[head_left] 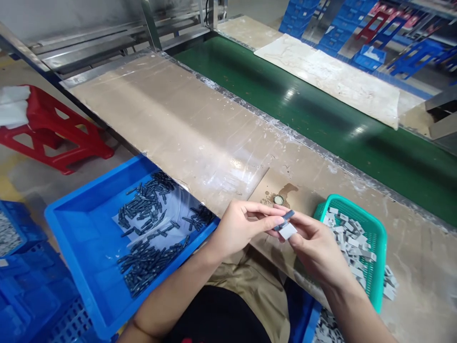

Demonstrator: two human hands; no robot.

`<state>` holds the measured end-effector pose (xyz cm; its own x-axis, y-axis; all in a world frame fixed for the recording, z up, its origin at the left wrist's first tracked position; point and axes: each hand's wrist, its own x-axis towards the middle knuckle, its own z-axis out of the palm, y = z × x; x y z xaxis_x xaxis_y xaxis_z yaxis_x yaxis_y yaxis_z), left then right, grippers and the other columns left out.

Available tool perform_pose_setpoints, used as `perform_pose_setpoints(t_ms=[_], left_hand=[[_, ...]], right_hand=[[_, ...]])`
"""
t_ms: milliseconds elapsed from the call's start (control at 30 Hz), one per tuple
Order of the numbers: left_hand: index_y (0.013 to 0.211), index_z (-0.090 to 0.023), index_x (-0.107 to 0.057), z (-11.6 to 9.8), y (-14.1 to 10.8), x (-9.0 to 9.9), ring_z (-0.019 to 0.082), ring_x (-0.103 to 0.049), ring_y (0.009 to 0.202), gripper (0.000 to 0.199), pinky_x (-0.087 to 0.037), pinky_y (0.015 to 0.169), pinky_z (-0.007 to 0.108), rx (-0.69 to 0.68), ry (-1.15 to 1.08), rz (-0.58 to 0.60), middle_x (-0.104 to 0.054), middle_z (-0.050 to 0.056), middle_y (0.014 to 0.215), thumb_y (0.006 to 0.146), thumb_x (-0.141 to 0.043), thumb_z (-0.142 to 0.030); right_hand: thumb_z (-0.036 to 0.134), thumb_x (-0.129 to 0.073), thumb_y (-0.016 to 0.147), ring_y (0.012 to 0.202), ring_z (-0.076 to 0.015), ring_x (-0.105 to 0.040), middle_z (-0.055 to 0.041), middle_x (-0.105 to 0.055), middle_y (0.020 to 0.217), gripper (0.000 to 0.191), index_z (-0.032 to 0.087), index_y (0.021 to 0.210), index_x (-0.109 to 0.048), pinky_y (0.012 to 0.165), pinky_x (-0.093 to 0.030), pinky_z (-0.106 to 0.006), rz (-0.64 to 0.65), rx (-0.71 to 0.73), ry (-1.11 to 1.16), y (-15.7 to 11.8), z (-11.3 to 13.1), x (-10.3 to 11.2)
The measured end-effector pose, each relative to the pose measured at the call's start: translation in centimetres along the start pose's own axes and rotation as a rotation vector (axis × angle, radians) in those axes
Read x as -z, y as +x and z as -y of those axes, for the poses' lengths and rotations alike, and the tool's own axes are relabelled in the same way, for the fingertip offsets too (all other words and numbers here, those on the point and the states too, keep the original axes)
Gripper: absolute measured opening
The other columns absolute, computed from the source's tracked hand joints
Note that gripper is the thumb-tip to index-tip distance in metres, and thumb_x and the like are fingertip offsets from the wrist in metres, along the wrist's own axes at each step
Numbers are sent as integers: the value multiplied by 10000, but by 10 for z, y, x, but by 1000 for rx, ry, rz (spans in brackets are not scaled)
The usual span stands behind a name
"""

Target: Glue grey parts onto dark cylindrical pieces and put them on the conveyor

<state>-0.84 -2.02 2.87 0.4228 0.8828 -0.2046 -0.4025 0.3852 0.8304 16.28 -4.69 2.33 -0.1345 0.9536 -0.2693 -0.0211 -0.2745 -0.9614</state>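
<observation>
Both hands meet over the table's near edge. My left hand (243, 226) pinches a small dark piece (288, 215) between thumb and fingers. Fingers of my right hand (314, 243) close on a small light grey block (287, 231), which touches the dark piece. Just beyond the hands, a round metal cap (278, 199) sits on a stained cardboard sheet (262, 186). To the right stands a green basket (382, 252) of grey blocks. A blue tray (96, 200) on the left holds many dark pieces on a plastic sheet.
A green conveyor belt (250, 71) runs behind the tan tabletop (171, 109). Loose grey blocks (390, 283) lie right of the basket. A red stool (53, 124) and stacked blue crates (32, 286) are at the left. Below the table edge, another blue bin holds grey blocks (327, 328).
</observation>
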Motion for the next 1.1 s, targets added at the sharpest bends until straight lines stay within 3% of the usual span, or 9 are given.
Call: perform_pose_setpoints(t_ms=[67, 167, 233, 300, 367, 433, 500, 667, 1100], left_hand=[[836, -132, -717, 2, 0, -4, 173, -689, 772, 223, -582, 658, 281, 7, -19, -8, -728, 87, 954, 682, -734, -292], [777, -132, -645, 8, -2, -12, 175, -688, 725, 238, -578, 657, 301, -70, -2, -144, -725, 66, 826, 660, -753, -309], [858, -155, -620, 11, -6, -16, 206, -684, 845, 327, -566, 775, 346, -239, 108, -251, -713, 74, 868, 631, -773, -334], [1064, -186, -600, 13, -11, -19, 277, -574, 1131, 580, -469, 975, 427, -460, 303, -289, -651, 124, 1132, 559, -804, -386], [1272, -227, -498, 14, -14, -21, 318, -390, 1310, 817, -350, 1078, 482, -615, 478, -191, -493, 140, 1369, 537, -800, -415], [1366, -254, -400, 13, -17, -23, 303, -375, 1322, 837, -340, 1086, 484, -673, 526, -25, -464, 122, 1404, 619, -757, -379], [1364, -252, -412, 11, -20, -27, 267, -469, 1258, 716, -382, 1070, 439, -699, 475, 50, -547, 101, 1334, 711, -703, -299], [1220, -208, -568, 4, -28, -35, 265, -550, 1174, 443, -425, 1043, 414, -641, 401, -18, -632, 78, 1230, 783, -619, -153], [1181, -218, -590, 0, -38, -41, 280, -572, 1138, 372, -468, 993, 416, -607, 441, -129, -638, 77, 1214, 814, -563, -166]], right_hand=[[529, -714, 681, 1080, -278, -566, -106, -616, 1198, 523, 240, 1114, -659, 913, -459, -419, 43, 44, 3, -2, -3, -2], [513, -676, 730, 1206, -295, -474, -92, -572, 1248, 437, 268, 1092, -654, 974, -403, -453, 62, 125, 62, -6, -4, -7], [494, -678, 735, 1194, -294, -490, -82, -611, 1159, 370, 286, 1039, -644, 986, -384, -479, -16, 208, 125, -9, -4, -13], [499, -687, 723, 1092, -287, -565, -71, -646, 995, 329, 290, 969, -623, 974, -390, -492, -135, 311, 140, -12, -4, -19], [544, -681, 705, 915, -263, -628, -57, -631, 869, 337, 290, 910, -599, 914, -438, -475, -210, 381, 112, -16, -5, -25], [619, -651, 685, 742, -231, -626, -46, -606, 803, 383, 296, 878, -582, 802, -493, -439, -219, 390, 87, -20, -5, -30], [683, -626, 654, 633, -212, -593, -37, -591, 755, 434, 301, 851, -564, 695, -506, -406, -218, 376, 86, -23, -3, -34], [685, -607, 671, 535, -186, -537, -6, -556, 664, 411, 311, 823, -530, 631, -464, -366, -234, 434, 94, -24, 2, -43], [789, -539, 617, 501, -205, -512, -24, -549, 657, 499, 305, 736, -524, 557, -450, -387, -270, 382, 23, -21, 2, -49]])
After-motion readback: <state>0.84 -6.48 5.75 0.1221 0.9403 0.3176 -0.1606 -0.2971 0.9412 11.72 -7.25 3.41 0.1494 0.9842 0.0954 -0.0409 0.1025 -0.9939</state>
